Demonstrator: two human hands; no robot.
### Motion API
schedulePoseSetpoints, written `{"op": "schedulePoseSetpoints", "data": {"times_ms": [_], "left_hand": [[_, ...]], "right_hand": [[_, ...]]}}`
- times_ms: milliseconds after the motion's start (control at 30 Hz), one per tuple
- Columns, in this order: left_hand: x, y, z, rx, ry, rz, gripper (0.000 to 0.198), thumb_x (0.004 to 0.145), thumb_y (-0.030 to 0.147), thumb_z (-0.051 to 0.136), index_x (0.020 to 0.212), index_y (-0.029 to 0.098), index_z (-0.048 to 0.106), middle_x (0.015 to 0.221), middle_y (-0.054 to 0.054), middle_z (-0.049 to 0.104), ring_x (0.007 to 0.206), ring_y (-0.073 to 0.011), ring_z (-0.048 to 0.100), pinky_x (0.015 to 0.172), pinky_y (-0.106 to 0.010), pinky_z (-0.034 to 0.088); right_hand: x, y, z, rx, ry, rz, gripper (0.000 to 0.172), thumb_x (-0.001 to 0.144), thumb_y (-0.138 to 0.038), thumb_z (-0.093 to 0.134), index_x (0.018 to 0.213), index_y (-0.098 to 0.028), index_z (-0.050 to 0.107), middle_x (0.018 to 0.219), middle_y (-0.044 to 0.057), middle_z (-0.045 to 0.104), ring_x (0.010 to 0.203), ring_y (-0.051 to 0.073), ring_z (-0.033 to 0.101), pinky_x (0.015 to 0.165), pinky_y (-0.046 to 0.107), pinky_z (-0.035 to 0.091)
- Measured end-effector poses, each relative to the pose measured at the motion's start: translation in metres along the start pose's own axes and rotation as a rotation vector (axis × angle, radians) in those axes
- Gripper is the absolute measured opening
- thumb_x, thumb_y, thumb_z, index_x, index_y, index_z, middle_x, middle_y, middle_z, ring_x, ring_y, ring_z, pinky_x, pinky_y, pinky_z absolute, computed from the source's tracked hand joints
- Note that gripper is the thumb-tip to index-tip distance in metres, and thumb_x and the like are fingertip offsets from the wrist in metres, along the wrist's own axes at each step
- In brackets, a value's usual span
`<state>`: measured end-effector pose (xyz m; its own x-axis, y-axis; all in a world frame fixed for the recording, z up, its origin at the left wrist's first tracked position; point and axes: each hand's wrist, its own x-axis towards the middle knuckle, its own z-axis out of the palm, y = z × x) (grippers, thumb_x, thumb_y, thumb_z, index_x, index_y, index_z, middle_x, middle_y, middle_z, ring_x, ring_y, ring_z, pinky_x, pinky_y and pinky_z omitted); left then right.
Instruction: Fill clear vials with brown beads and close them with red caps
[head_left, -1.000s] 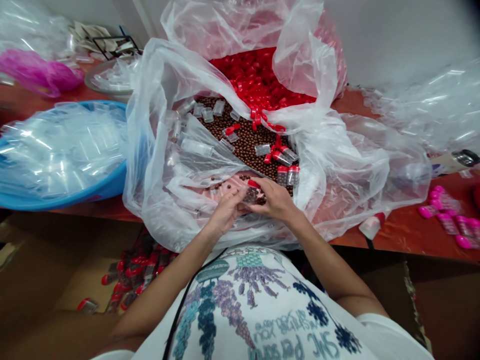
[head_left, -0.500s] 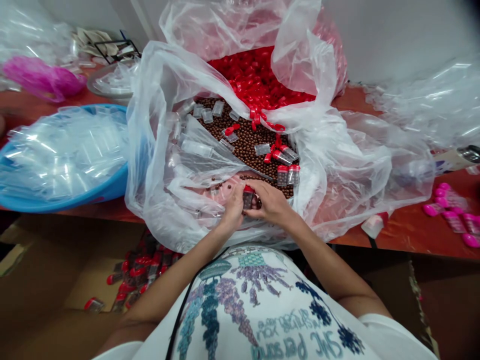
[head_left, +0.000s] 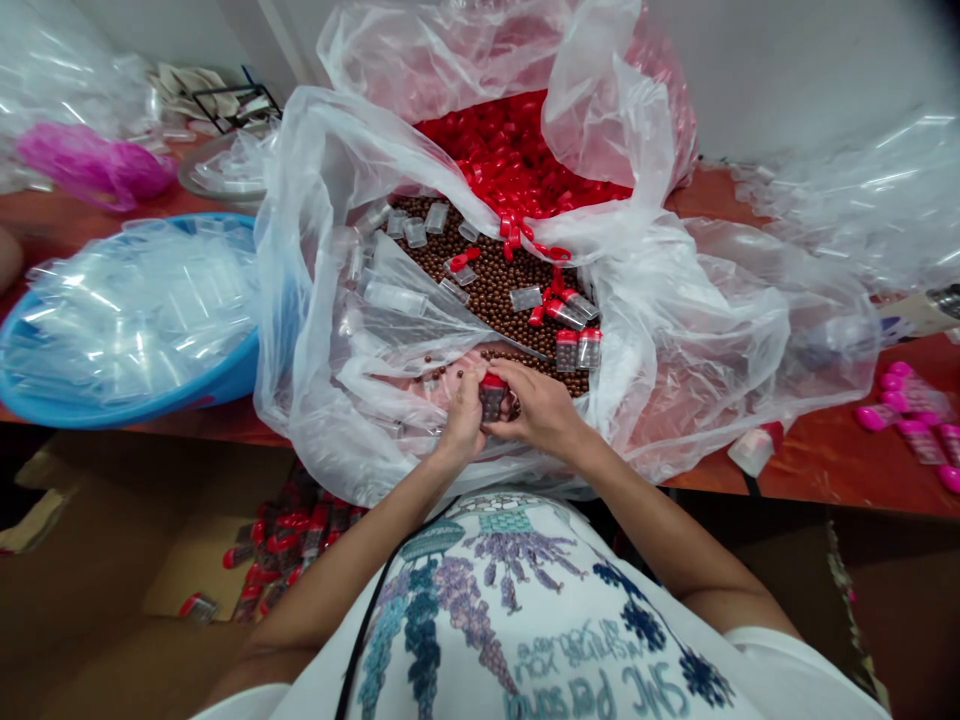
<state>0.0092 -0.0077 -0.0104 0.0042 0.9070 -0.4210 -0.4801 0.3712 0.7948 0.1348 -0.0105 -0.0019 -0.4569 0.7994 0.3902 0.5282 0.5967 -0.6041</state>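
Red-brown table [head_left: 825,465] against a pale wall, much of it under clear plastic sheeting.

Nearest, below the table edge, left: one cardboard box [head_left: 169,590] with a heap of boxed vials [head_left: 289,535], red-capped and too jumbled to count.

At the table's near edge, two hands meet over the mouth of one large clear bag [head_left: 337,400]. Left hand [head_left: 459,425] is curled closed against the left side of one small vial [head_left: 493,398], which stands upright, dark with beads, red cap on top. Right hand [head_left: 546,412] is closed on its right side, fingertips up at the cap. The vial sits between the two hands, just above the bag's near lip.

Just beyond the right hand: two filled vials [head_left: 577,349], red-capped, upright, side by side and touching. Behind them, a bed of brown beads [head_left: 495,285] with at least six empty vials [head_left: 437,217] lying on it and a few loose red caps.

Farther back: a second bag of red caps [head_left: 517,150], hundreds of them.

Left: one blue basin [head_left: 225,378] full of clear plastic. Right: one stray vial [head_left: 754,449] lying on its side and at least five pink-capped vials [head_left: 911,425].

Far left: one pink bag [head_left: 97,165] and one metal tray [head_left: 217,182].
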Motion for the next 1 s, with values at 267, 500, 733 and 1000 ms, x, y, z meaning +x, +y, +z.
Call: {"op": "schedulePoseSetpoints", "data": {"times_ms": [267, 500, 733, 1000], "left_hand": [[-0.005, 0.005, -0.002, -0.014, -0.148, -0.1, 0.03, 0.084, 0.044, 0.046, 0.084, 0.017, 0.057, 0.055, 0.001, 0.056, 0.048, -0.0118, 0.056, 0.042, -0.019, 0.04], [-0.007, 0.009, -0.001, 0.072, -0.125, -0.133, 0.045, 0.087, 0.055, 0.041, 0.107, 0.018, 0.058, 0.053, 0.002, 0.056, 0.036, -0.011, 0.046, 0.031, -0.02, 0.024], [-0.008, 0.01, -0.001, 0.171, -0.139, -0.12, 0.063, 0.081, 0.071, 0.038, 0.11, 0.018, 0.058, 0.051, 0.002, 0.053, 0.031, -0.0091, 0.04, 0.029, -0.019, 0.019], [-0.009, 0.015, 0.0, 0.325, -0.19, 0.03, 0.066, 0.08, 0.071, 0.038, 0.119, 0.021, 0.054, 0.048, 0.004, 0.048, 0.032, -0.0095, 0.043, 0.028, -0.017, 0.024]], "right_hand": [[0.006, 0.01, -0.01, 0.385, -0.061, 0.134, 0.034, 0.091, -0.036, 0.051, 0.121, -0.021, 0.059, 0.128, 0.01, 0.054, 0.121, 0.019, 0.051, 0.103, 0.035, 0.041], [0.005, -0.006, 0.004, 0.375, 0.171, 0.322, 0.025, 0.093, -0.034, 0.049, 0.104, -0.025, 0.07, 0.096, 0.003, 0.06, 0.089, 0.013, 0.059, 0.083, 0.027, 0.048], [0.003, -0.013, 0.004, 0.322, 0.209, 0.309, 0.024, 0.092, -0.033, 0.05, 0.098, -0.025, 0.072, 0.089, 0.003, 0.06, 0.086, 0.014, 0.059, 0.081, 0.028, 0.047], [-0.002, -0.009, -0.004, 0.37, 0.216, 0.231, 0.024, 0.092, -0.032, 0.051, 0.105, -0.026, 0.07, 0.1, 0.004, 0.064, 0.096, 0.015, 0.061, 0.087, 0.029, 0.048]]}}
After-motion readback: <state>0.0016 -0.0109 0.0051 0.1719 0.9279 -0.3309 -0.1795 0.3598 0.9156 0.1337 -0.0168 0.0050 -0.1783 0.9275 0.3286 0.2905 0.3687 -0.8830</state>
